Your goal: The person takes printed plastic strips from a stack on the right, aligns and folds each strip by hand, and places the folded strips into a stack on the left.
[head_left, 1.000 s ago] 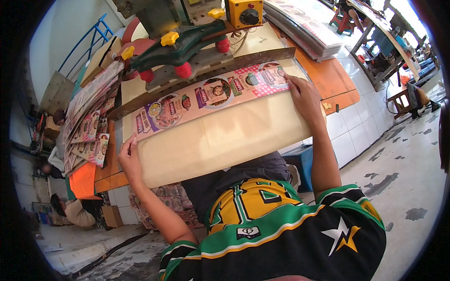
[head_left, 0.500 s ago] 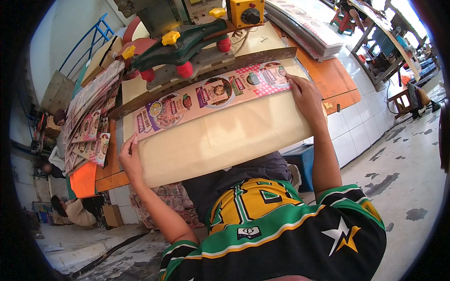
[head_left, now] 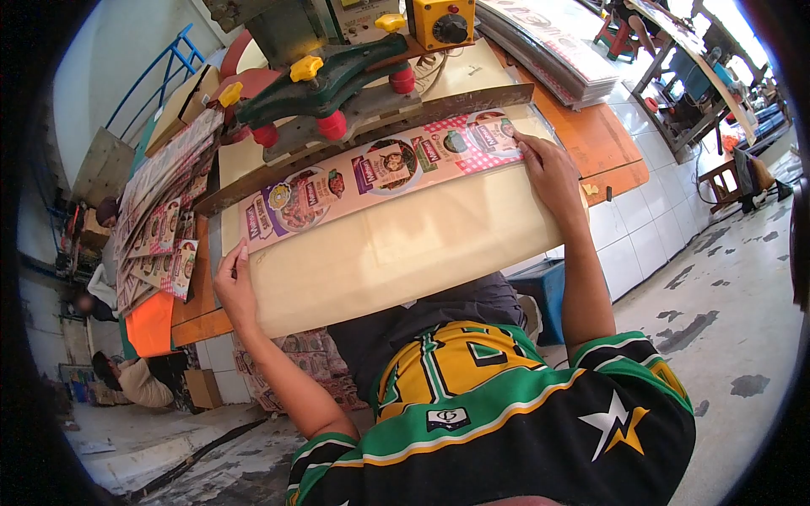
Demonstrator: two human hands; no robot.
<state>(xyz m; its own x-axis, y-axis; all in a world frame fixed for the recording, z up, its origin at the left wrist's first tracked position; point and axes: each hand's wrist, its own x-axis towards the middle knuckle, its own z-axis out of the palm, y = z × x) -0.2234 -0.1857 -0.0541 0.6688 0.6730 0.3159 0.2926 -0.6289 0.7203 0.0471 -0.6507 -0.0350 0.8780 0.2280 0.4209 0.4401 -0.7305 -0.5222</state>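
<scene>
A long printed strip (head_left: 384,181) is laid across the middle of the counter (head_left: 612,160), slanting from left to right, with its far long side set along a dark metal bar (head_left: 481,103). Food pictures and labels are printed on its upper face. Beneath it a cream sheet (head_left: 396,244) is spread, and by this sheet the near edge of the counter is covered and overhung, its lower border being bent down toward the lap. The left end of the strip is touched at its near corner by the fingertips of the left hand (head_left: 236,291), which is placed by the counter's near left corner. The right end is touched from above by the right hand (head_left: 550,173), set toward the counter's right edge. Whether either grip is closed on the strip or merely rested against it cannot be told. Behind the bar, a dark green bracket (head_left: 359,80) is fitted with yellow knobs (head_left: 306,68) and red cushions (head_left: 332,126), and it is held raised above the strip. Farther toward the back edge, a yellow control box (head_left: 442,24) is mounted. Flat printed sheets (head_left: 548,55) are stacked at the back right, while a loose heap of printed pieces (head_left: 160,215) is piled at the left end, above an orange sheet (head_left: 150,325). A small yellow scrap (head_left: 590,191) is left near the right front corner.
</scene>
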